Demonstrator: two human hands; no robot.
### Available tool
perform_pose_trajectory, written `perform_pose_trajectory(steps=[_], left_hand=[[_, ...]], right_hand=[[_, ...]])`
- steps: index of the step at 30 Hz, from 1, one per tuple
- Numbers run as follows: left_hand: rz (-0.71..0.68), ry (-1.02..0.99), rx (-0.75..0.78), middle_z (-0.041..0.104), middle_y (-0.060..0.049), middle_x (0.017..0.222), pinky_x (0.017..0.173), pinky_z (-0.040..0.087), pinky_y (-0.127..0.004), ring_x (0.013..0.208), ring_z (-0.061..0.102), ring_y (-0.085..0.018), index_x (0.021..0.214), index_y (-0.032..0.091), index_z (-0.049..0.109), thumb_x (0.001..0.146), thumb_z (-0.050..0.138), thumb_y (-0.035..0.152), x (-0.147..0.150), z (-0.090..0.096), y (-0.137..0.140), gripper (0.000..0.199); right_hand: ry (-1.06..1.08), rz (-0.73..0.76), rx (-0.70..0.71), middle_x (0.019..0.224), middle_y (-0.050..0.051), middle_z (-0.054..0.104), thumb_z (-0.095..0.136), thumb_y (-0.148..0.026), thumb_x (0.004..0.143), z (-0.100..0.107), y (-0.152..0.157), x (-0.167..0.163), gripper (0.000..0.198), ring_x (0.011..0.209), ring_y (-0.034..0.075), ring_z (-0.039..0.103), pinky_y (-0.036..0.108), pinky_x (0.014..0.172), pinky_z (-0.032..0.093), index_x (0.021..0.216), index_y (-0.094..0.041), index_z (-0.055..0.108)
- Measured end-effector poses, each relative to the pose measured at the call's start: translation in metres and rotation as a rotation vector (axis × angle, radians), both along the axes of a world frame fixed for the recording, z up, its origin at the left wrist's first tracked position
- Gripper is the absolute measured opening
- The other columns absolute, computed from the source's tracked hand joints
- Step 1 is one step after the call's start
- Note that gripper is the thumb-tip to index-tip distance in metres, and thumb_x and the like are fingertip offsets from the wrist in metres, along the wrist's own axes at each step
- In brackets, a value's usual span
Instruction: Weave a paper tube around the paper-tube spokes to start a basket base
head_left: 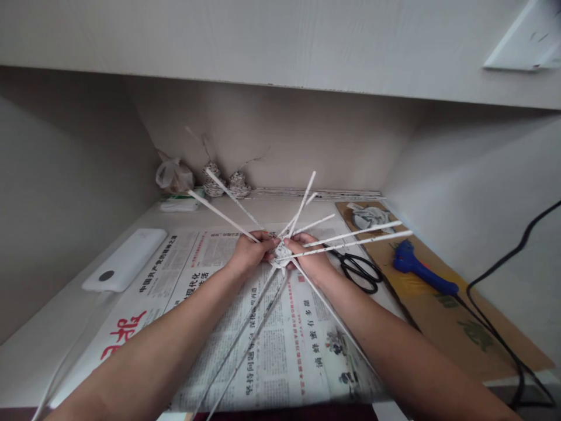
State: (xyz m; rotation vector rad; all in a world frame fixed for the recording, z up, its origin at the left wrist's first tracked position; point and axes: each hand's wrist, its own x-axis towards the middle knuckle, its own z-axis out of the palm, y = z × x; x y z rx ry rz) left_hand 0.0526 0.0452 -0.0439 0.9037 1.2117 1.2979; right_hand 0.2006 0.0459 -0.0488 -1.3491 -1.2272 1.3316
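A small round weave of rolled paper strips (281, 255) is held between my two hands, above a spread newspaper. Thin white paper sticks (350, 238) fan out from it on all sides, several toward the back and right, others down toward me. My left hand (255, 248) pinches the weave's left edge, with two sticks running past its fingers to the upper left. Around the right edge close the fingers and thumb of my right hand (307, 252). Both thumbs press near the centre, so the fingertips underneath are partly hidden.
Black scissors (360, 272) lie right of my right hand. A blue glue gun (423, 269) with a black cord rests on cardboard (473, 327). At left is a white power bank (125, 260). Woven cones (213, 179) and a plastic bag (174, 175) stand behind. Newspaper (175, 257) covers the table.
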Motion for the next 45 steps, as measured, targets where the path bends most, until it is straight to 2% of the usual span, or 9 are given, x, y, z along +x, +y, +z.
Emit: perform_pose_trajectory(steps=[5, 11, 15, 24, 29, 33, 37, 42, 45], left_hand=[[0.061, -0.131, -0.013, 0.057, 0.001, 0.053, 0.037, 0.035, -0.014, 0.042, 0.046, -0.005, 0.056, 0.011, 0.060, 0.053, 0.084, 0.021, -0.015, 0.003, 0.010, 0.026], [0.181, -0.373, -0.122, 0.058, -0.001, 0.057, 0.040, 0.041, -0.010, 0.047, 0.053, -0.005, 0.060, 0.010, 0.061, 0.071, 0.069, 0.003, -0.018, 0.008, 0.018, 0.015], [0.265, -0.445, -0.120, 0.059, 0.000, 0.059, 0.043, 0.047, -0.010, 0.050, 0.054, -0.005, 0.061, 0.012, 0.059, 0.075, 0.065, -0.001, -0.010, 0.011, 0.014, 0.020], [0.299, -0.464, -0.078, 0.058, 0.000, 0.063, 0.048, 0.050, -0.011, 0.054, 0.056, -0.005, 0.062, 0.011, 0.057, 0.077, 0.064, -0.001, 0.001, 0.009, 0.008, 0.021], [0.253, -0.410, -0.050, 0.059, 0.001, 0.066, 0.050, 0.050, -0.012, 0.058, 0.057, -0.006, 0.065, 0.011, 0.059, 0.072, 0.070, 0.002, -0.002, 0.005, 0.009, 0.016], [0.133, -0.316, -0.031, 0.061, 0.000, 0.065, 0.048, 0.048, -0.015, 0.057, 0.057, -0.008, 0.070, 0.011, 0.061, 0.067, 0.076, 0.014, 0.000, 0.001, 0.006, 0.016], [0.092, -0.266, -0.042, 0.063, -0.001, 0.068, 0.050, 0.050, -0.018, 0.057, 0.059, -0.009, 0.073, 0.012, 0.062, 0.061, 0.081, 0.018, 0.004, -0.001, 0.002, 0.023], [0.084, -0.228, -0.044, 0.063, 0.000, 0.069, 0.049, 0.052, -0.019, 0.058, 0.061, -0.010, 0.078, 0.012, 0.064, 0.061, 0.079, 0.016, 0.006, 0.000, -0.002, 0.023], [0.064, -0.216, -0.052, 0.065, -0.001, 0.072, 0.048, 0.052, -0.018, 0.058, 0.061, -0.010, 0.082, 0.013, 0.066, 0.061, 0.078, 0.014, 0.007, -0.001, -0.002, 0.024]], right_hand=[[0.393, 0.342, -0.216, 0.076, 0.008, 0.071, 0.058, -0.050, 0.082, 0.012, 0.003, 0.006, 0.037, 0.061, 0.016, 0.067, 0.024, 0.051, 0.052, 0.087, -0.014, 0.068], [0.470, 0.447, -0.106, 0.092, 0.005, 0.070, 0.075, -0.029, 0.074, 0.012, -0.001, 0.008, 0.032, 0.069, 0.015, 0.069, 0.024, 0.060, 0.056, 0.102, -0.018, 0.066], [0.468, 0.555, -0.117, 0.093, 0.006, 0.069, 0.068, -0.043, 0.082, 0.013, -0.003, 0.008, 0.038, 0.074, 0.016, 0.070, 0.025, 0.062, 0.056, 0.110, -0.020, 0.061], [0.550, 0.548, -0.346, 0.086, 0.008, 0.071, 0.048, -0.038, 0.094, 0.021, -0.002, 0.008, 0.023, 0.068, 0.017, 0.070, 0.022, 0.051, 0.053, 0.102, -0.017, 0.056], [0.609, 0.437, -0.436, 0.070, 0.002, 0.066, 0.054, -0.028, 0.089, 0.024, 0.005, 0.018, 0.012, 0.047, 0.009, 0.060, 0.012, 0.031, 0.029, 0.092, -0.017, 0.058], [0.394, 0.436, -0.320, 0.066, -0.001, 0.064, 0.063, -0.041, 0.082, 0.023, 0.006, 0.019, 0.023, 0.040, 0.008, 0.053, 0.014, 0.028, 0.024, 0.088, -0.019, 0.060], [0.194, 0.232, -0.124, 0.055, 0.000, 0.059, 0.069, -0.047, 0.074, 0.018, 0.004, 0.009, 0.033, 0.041, 0.009, 0.053, 0.016, 0.029, 0.029, 0.071, -0.015, 0.061], [0.184, 0.065, -0.075, 0.058, 0.000, 0.063, 0.066, -0.027, 0.065, 0.014, 0.003, 0.003, 0.015, 0.046, 0.011, 0.054, 0.018, 0.034, 0.040, 0.075, -0.015, 0.066], [0.182, 0.045, -0.052, 0.058, -0.002, 0.064, 0.061, -0.020, 0.062, 0.015, 0.000, 0.001, 0.025, 0.042, 0.010, 0.052, 0.019, 0.035, 0.041, 0.085, -0.016, 0.068]])
